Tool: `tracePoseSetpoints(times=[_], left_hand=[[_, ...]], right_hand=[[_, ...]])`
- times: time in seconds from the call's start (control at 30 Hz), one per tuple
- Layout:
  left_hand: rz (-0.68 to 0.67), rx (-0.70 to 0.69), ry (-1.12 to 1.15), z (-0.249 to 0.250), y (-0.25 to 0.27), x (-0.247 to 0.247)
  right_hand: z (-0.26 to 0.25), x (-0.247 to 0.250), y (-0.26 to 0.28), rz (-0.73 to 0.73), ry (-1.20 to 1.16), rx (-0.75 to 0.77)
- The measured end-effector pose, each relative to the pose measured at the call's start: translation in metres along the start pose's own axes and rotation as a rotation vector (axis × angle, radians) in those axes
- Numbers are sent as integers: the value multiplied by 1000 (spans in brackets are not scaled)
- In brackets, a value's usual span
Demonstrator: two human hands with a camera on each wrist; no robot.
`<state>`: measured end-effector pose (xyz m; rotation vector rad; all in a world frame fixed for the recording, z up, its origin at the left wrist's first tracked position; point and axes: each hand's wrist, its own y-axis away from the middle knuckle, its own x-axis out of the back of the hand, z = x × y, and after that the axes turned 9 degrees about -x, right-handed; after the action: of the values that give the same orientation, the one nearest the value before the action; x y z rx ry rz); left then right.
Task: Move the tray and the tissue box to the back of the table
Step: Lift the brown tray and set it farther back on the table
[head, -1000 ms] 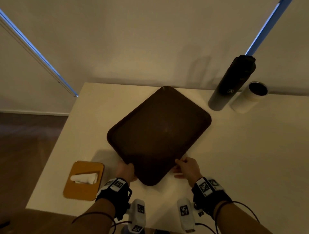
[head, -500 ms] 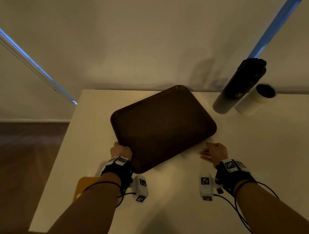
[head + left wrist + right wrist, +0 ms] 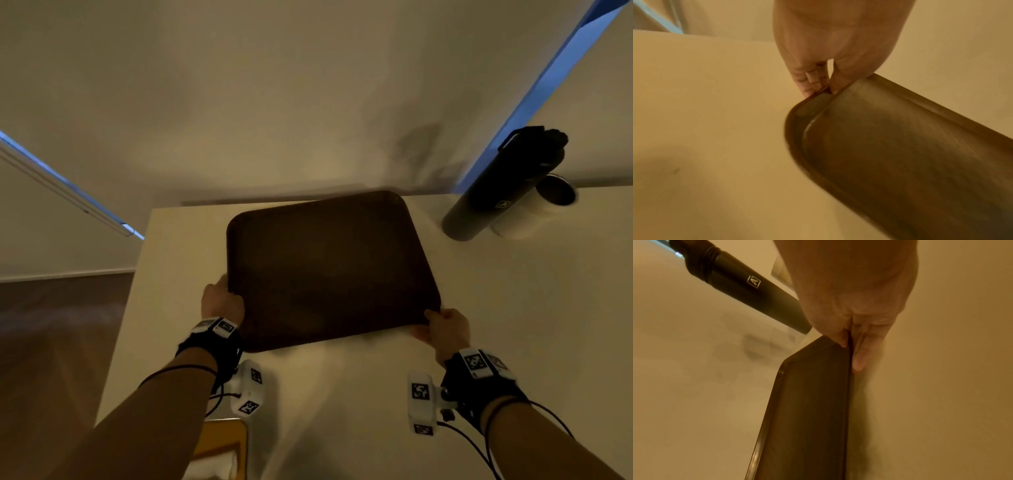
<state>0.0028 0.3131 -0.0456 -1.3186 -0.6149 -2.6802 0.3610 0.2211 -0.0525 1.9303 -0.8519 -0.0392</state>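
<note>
Two hands on one big dark brown flat tray [image 3: 329, 270] with round corners, far back on the pale cream table [image 3: 513, 308], far edge close to the wall. Left hand [image 3: 221, 301] at the near left corner, fingers [image 3: 809, 79] pressed together under the rim and thumb on top, pinching the edge. Right hand [image 3: 443, 330] at the near right corner, thumb on the rim and fingers [image 3: 861, 353] straight along the outer side, pinching the edge too. Hard to tell if the tray lies flat on the table or is lifted a little. Yellow-brown tissue box [image 3: 222, 448] with white tissue, at the near edge of the table, partly hidden by the left arm, well apart from the tray. Tall black round bottle [image 3: 500, 188] at the back right, touching a short white cup [image 3: 537, 209] with a dark inside.
</note>
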Motion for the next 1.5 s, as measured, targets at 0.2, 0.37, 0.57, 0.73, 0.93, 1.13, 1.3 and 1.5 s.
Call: tracePoseSetpoints(times=[0.2, 0.37, 0.57, 0.73, 0.93, 1.13, 1.3, 1.5], left_hand=[[6, -99, -37, -2, -34, -2], [-12, -105, -22, -4, -54, -2], [-17, -130, -32, -11, -63, -2], [-16, -137, -50, -9, -63, 0], [-32, -138, -27, -11, -70, -2], [-47, -135, -12, -12, -71, -3], [-49, -145, -10, -13, -70, -2], [-39, -129, 4, -12, -69, -1]], right_hand=[[1, -8, 0, 40, 1, 15], [1, -16, 2, 58, -18, 21], [6, -20, 5, 37, -76, 14], [7, -20, 7, 28, -100, 12], [7, -21, 8, 33, -108, 9], [3, -21, 10, 41, -102, 7], [2, -20, 11, 34, -115, 5], [5, -20, 12, 32, -101, 23]])
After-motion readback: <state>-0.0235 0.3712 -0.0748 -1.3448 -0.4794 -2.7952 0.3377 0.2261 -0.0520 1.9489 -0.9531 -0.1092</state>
